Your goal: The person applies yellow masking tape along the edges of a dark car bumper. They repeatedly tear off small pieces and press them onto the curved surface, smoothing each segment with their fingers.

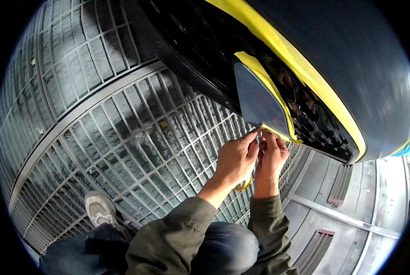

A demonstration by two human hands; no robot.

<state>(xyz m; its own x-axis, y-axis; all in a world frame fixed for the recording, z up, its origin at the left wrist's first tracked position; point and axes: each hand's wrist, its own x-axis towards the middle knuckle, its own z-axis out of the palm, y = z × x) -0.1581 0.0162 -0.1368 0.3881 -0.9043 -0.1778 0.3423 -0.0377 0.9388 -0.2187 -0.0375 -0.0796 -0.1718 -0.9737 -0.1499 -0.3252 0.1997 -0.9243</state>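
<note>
A dark car bumper (347,59) fills the upper right. Set into its black grille (200,41) is a flat, grey, rounded triangular panel (262,101), edged along its upper, right and lower sides with yellow masking tape (280,98). At the panel's lower edge, my left hand (234,158) is closed, its index fingertip touching the tape end. Close beside it, my right hand (272,158) pinches the same stretch with thumb and curled fingers. The fingertips partly hide the tape there. Below my left hand shows the yellow curve of what looks like a tape roll (244,184).
A wide band of yellow tape (305,68) follows the bumper's edge above the grille. Metal floor grating (136,133) lies below and to the left, with a grey shoe (99,208) on it. Pale metal panels with slotted vents (315,252) lie to the lower right.
</note>
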